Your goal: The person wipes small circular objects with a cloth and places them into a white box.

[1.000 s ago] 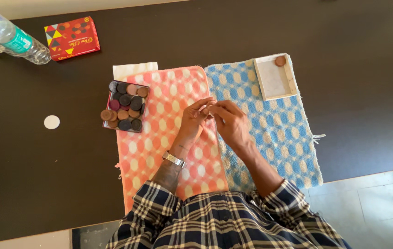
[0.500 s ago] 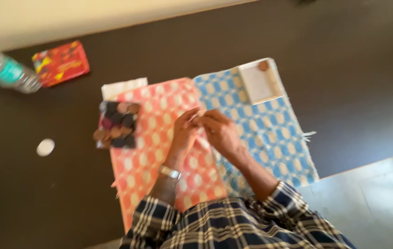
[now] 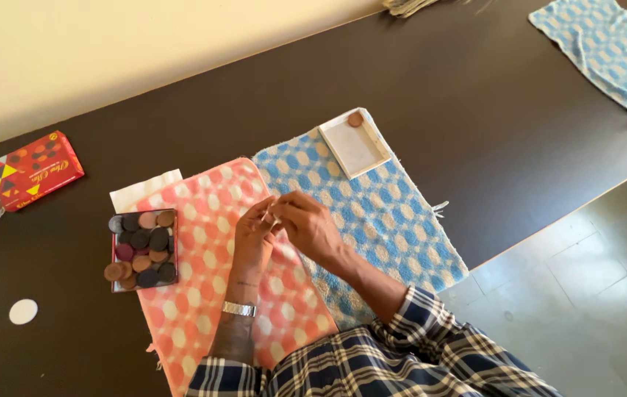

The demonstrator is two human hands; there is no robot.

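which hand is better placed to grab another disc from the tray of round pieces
Left, probably. The left hand is on the pink cloth, the side where the tray of discs lies. The right hand is farther away and would have to cross over the left.

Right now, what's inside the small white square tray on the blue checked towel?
The small white square tray holds one brown round disc in its far corner; the remaining floor shows bare, nothing covered.

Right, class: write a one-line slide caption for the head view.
Two hands, left hand and right hand, meet fingertip to fingertip over orange towel beside tray of discs.
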